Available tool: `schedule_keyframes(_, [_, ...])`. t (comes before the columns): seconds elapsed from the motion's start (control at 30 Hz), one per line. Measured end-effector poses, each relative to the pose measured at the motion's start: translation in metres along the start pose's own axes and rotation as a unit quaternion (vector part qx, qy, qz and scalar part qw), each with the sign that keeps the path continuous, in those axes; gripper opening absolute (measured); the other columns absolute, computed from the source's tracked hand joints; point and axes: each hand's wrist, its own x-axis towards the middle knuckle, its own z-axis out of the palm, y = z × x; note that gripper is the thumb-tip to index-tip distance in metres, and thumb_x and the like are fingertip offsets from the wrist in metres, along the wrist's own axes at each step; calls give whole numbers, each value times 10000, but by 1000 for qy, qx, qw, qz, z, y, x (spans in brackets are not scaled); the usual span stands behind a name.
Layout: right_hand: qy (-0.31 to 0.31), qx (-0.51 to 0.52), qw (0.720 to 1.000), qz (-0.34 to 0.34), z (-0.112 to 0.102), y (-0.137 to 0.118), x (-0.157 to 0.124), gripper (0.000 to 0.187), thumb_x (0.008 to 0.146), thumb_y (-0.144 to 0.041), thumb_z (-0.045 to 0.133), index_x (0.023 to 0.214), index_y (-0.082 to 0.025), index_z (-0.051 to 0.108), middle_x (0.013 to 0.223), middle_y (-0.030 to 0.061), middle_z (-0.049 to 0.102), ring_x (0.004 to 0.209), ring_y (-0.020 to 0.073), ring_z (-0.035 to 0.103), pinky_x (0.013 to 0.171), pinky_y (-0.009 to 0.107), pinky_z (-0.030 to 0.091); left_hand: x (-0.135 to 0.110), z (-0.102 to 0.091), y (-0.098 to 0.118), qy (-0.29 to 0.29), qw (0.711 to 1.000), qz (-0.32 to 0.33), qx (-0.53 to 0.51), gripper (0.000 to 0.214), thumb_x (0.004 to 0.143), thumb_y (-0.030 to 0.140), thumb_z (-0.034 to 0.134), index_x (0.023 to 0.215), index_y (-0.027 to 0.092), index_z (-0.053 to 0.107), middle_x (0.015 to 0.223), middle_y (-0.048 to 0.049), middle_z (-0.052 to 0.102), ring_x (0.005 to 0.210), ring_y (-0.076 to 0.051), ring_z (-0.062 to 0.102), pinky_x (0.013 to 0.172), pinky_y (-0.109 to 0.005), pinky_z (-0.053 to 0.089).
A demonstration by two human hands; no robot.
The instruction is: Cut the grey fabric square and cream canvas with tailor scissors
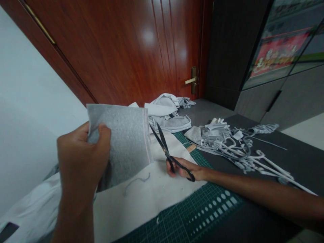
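My left hand [82,152] pinches the corner of a piece of grey fleece-backed fabric [124,141], holding it up above the table. My right hand [187,170] rests low on the white cloth [141,192], its fingers through the loops of black tailor's scissors [164,143]. The scissor blades stand slightly apart and point away from me, toward the grey fabric's right edge without touching it. The white cloth lies across a green cutting mat [192,209].
Grey and white fabric strips [240,148] lie tangled on a dark tabletop [263,206] to the right. Crumpled grey and white fabric [167,113] sits farther back. Behind stand a reddish wooden door [113,50] with a brass handle [191,80] and dark cabinets [227,50].
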Motion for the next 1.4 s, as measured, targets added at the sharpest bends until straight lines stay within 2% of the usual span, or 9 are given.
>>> schedule_keyframes(0.17, [10,-12,1000,5,-2,2,1,684,839,-841,509,1035,-186,498,857,1,530,759,143,441,687,288,342,-7,16,10,-56,997,22,-42,304,866,307,536,582,208,492,518,64,374,493,-112,435,534,-247,334])
schedule_keyframes(0.37, [100,-24,994,-29,-6,7,1,645,876,-821,478,1027,-196,510,855,4,534,786,164,481,742,316,377,-14,22,22,-146,986,8,-77,272,842,317,520,591,215,552,551,49,523,554,-147,534,581,-266,383])
schedule_keyframes(0.5, [161,8,987,-15,-9,16,2,592,897,-802,470,958,-216,529,804,-10,525,751,161,485,745,309,401,-16,21,31,-216,973,7,-79,290,823,352,491,563,226,522,518,42,503,526,-156,513,545,-279,356])
schedule_keyframes(0.73, [196,54,979,-13,-9,28,6,593,922,-808,399,987,-225,493,785,-16,523,707,146,500,697,283,419,-21,21,31,-161,981,-4,-104,294,848,326,501,572,227,520,527,55,473,520,-145,495,529,-270,344])
schedule_keyframes(0.87, [170,45,984,-8,-10,26,4,593,917,-804,420,972,-218,488,785,-16,524,713,148,507,722,300,431,-20,21,29,-140,983,-26,-117,298,852,298,523,563,222,524,548,59,489,526,-136,490,541,-260,363])
schedule_keyframes(1.03, [105,-23,994,-9,-10,13,2,615,907,-821,404,943,-215,497,810,-6,518,745,161,477,756,327,393,-19,19,30,-117,986,-33,-118,296,849,294,536,565,214,529,555,59,506,521,-128,476,539,-253,364])
schedule_keyframes(1.17, [88,-59,994,-10,-7,4,1,622,903,-826,396,944,-215,506,846,8,519,758,173,473,742,335,381,-19,17,31,-139,982,-47,-117,270,852,281,531,595,202,554,564,53,499,527,-128,471,539,-251,362])
schedule_keyframes(1.3, [98,-84,992,1,-5,3,-1,606,915,-809,404,942,-213,508,841,5,508,767,176,466,716,322,381,-19,18,34,-181,979,-53,-73,282,871,317,513,623,194,569,570,36,490,560,-147,500,551,-267,346])
schedule_keyframes(1.4, [104,-103,989,-4,-5,5,-1,629,912,-825,375,932,-210,506,837,4,509,769,174,468,722,318,387,-19,18,33,-184,979,-53,-65,284,872,322,504,628,193,569,574,33,495,568,-147,509,555,-266,348])
